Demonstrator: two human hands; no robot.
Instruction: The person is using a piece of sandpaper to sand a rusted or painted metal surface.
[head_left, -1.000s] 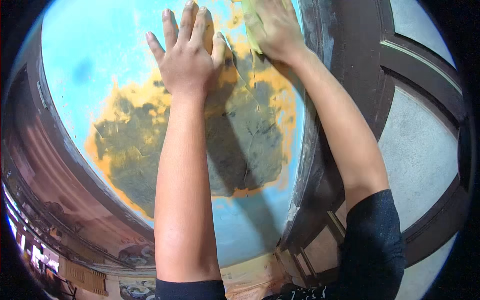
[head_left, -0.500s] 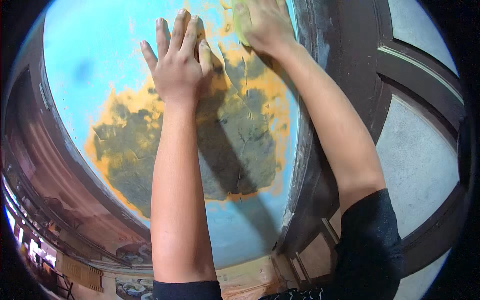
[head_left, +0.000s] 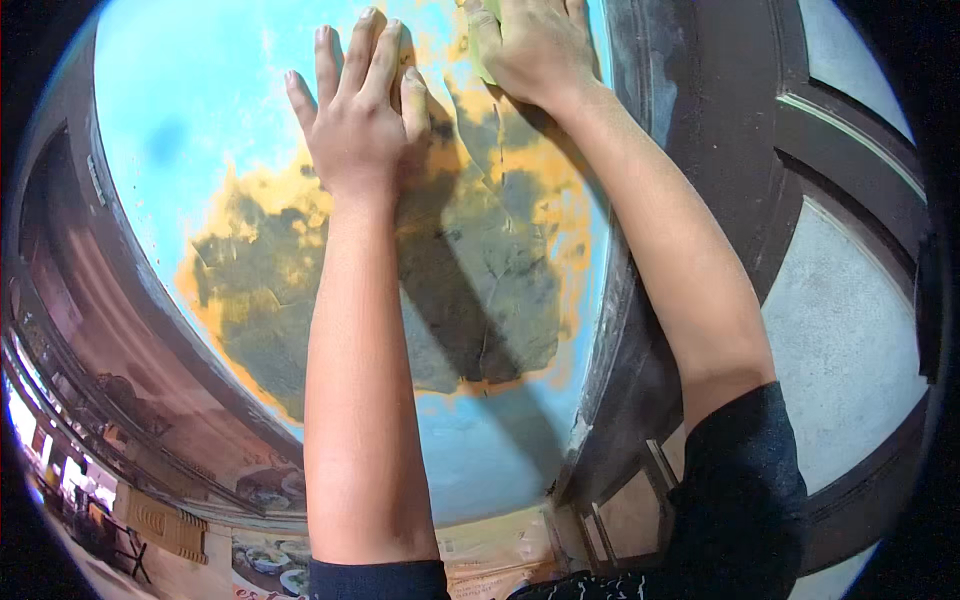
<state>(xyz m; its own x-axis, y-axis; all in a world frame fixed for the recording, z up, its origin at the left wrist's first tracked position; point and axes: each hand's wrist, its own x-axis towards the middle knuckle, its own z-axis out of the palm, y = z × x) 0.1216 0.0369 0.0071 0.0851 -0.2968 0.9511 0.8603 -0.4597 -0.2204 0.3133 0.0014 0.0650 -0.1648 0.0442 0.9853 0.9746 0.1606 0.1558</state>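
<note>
A light-blue panel (head_left: 180, 170) fills the middle of the view, with a large grey-brown patch (head_left: 490, 300) edged in orange filler. My left hand (head_left: 362, 130) lies on it above the patch, fingers stretched and spread, holding nothing. To its right, near the panel's upper right edge, my right hand (head_left: 540, 55) presses a thin yellow-green sheet (head_left: 482, 50) against the surface. The sheet shows only beside the thumb and wrist; the rest is under the hand, and its material is unclear. The tips of the right fingers run out of the view at the top.
A dark frame (head_left: 650, 250) borders the panel on the right, beside a dark door with pale insets (head_left: 850, 350). On the left another dark frame edge (head_left: 120, 250) curves down. Pictures of bowls of food (head_left: 270, 565) and a brown rack-like object (head_left: 165, 525) appear at the lower left.
The view has shifted slightly, and the panel and door sit a little further right. Both hands keep nearly the same places on the panel, the right still on the yellow-green sheet.
</note>
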